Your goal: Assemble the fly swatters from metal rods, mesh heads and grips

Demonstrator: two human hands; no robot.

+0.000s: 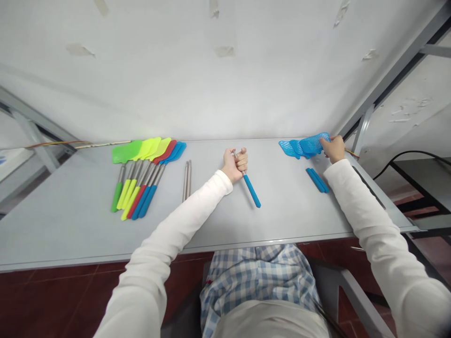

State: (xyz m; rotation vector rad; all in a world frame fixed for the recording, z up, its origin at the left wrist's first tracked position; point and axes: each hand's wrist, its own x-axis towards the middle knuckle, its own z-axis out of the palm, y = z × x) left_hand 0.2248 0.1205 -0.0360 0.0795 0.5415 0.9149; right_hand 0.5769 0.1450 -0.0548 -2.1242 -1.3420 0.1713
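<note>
My left hand (235, 165) is closed round the metal rod of a fly swatter handle with a blue grip (252, 191), which slants down to the right over the table. Far to the right, my right hand (333, 149) pinches the edge of a blue mesh fly swatter head (313, 142). More blue swatter heads (291, 149) lie overlapped just left of it. Below them rest several loose blue grips (317, 180), side by side. Two bare metal rods (188, 178) lie left of my left hand, their lower ends hidden by my sleeve.
On the left lies a fanned row of fly swatters (141, 178) in green, yellow, red and blue. The grey table (225, 234) meets a white wall at the back. Metal frame posts (366, 122) stand at both sides, and a black cable (398, 157) hangs at the right.
</note>
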